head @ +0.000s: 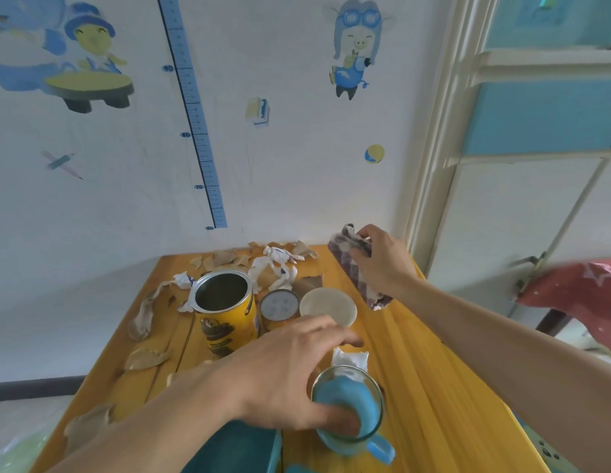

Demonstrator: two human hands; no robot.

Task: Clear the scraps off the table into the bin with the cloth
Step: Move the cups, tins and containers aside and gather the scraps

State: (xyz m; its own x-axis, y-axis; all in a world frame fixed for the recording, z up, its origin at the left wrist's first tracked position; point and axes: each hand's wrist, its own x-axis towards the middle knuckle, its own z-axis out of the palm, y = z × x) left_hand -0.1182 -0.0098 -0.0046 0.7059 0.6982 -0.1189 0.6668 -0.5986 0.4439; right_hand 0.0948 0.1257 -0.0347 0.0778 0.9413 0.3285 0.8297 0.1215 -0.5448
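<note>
My right hand (382,264) grips a bunched purple-checked cloth (351,257) over the far right side of the yellow wooden table (433,387). My left hand (290,373) arches over a blue mug (348,414) near the front, thumb hooked inside it and fingers spread above its far rim. Torn brown scraps (229,259) and crumpled white paper (280,264) litter the far end. More brown scraps (143,315) lie along the left edge. One white scrap (350,358) lies just behind the mug. A teal bin (242,448) shows at the near edge, partly hidden by my left forearm.
An open yellow can (225,305) stands mid-table, with a small tin (279,306) and a round white lid (328,306) to its right. The wall runs close behind the table. A red seat (577,295) stands to the right.
</note>
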